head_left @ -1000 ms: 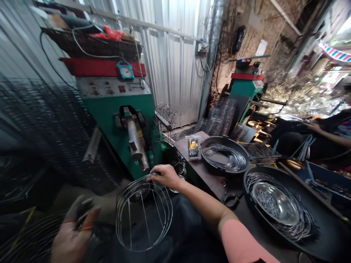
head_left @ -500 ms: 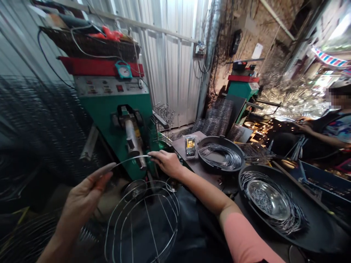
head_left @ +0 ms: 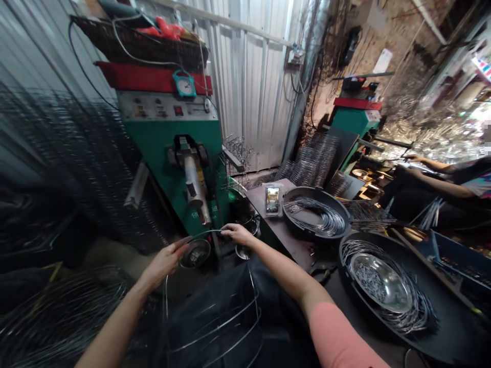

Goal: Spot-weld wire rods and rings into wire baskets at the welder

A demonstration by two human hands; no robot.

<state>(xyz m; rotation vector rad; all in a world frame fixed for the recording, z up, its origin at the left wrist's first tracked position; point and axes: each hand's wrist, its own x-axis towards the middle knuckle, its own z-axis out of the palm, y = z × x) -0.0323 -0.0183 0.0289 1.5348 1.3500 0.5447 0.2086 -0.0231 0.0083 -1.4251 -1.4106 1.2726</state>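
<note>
Head view: your left hand (head_left: 164, 263) and right hand (head_left: 238, 234) each pinch one end of a thin curved silver wire (head_left: 204, 233). It runs crosswise between them, above the round wire basket frame (head_left: 215, 322) on your lap.

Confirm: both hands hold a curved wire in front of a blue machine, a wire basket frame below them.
The machine is green, not blue; the head view shows it. Left hand and right hand do hold the curved wire before it, wire basket frame below.
</note>
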